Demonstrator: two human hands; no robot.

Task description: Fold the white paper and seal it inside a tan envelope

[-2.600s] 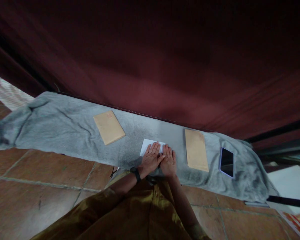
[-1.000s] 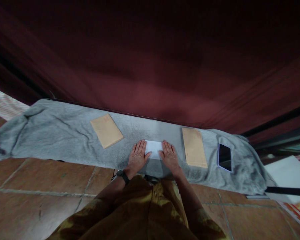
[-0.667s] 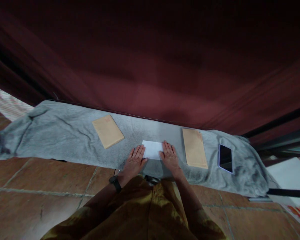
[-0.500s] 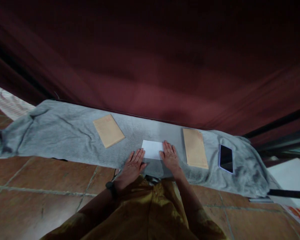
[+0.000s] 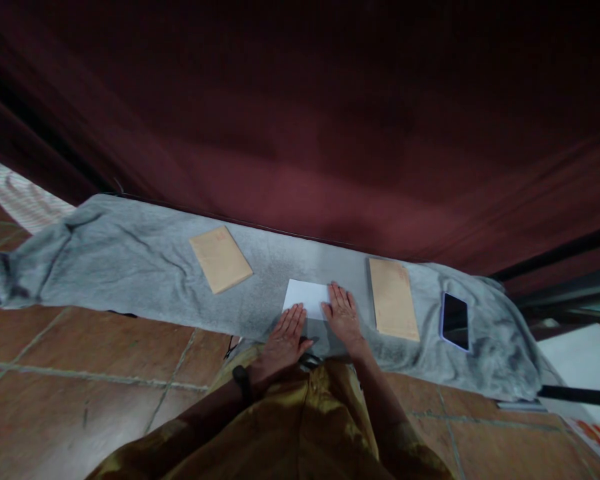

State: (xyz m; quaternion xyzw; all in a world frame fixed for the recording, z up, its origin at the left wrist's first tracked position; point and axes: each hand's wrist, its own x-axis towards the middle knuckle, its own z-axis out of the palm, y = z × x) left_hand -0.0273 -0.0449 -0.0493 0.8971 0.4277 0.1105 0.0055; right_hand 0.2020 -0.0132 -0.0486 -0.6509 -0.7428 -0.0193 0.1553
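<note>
A white sheet of paper [image 5: 307, 293] lies flat on the grey cloth in front of me. My left hand [image 5: 286, 339] is laid flat with its fingertips on the paper's near left corner. Along the right edge of the sheet, my right hand [image 5: 343, 316] rests flat, fingers stretched out and pointing away from me. Both hands are open and grip nothing. The paper's near left corner and part of its right edge are covered by the fingers.
Brown envelopes lie on both sides: one [image 5: 221, 259] tilted at left, another pile [image 5: 393, 299] at right. Farther right is a phone [image 5: 455, 321]. Everything rests on a long grey cloth [image 5: 130, 267]; a dark red curtain [image 5: 300, 167] hangs behind. Below is a tiled floor [image 5: 105, 347].
My left hand has slid right along the paper's near edge, from its left side to the near left corner. My right hand stays at the right edge. The view has shifted slightly.
</note>
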